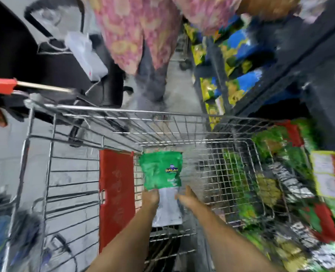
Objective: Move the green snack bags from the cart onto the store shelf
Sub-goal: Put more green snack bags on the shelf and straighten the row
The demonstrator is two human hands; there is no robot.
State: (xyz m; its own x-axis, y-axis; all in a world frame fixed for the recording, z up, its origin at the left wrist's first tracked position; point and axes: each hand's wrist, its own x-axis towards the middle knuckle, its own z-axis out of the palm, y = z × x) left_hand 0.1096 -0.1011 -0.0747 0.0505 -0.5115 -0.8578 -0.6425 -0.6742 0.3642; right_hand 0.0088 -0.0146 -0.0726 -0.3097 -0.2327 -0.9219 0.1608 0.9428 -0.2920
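Both hands [168, 197] reach green snack bag [161, 169] inside cart [123, 112].

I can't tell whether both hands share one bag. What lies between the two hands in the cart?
The head view shows the green snack bag's pale lower part between left hand and right hand.

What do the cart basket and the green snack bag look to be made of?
Cart basket: bare metal wire, likely steel, judging by its shiny silver grid. Green snack bag: thin glossy plastic film, probably, since it is crinkled with bright highlights. Blur leaves both uncertain.
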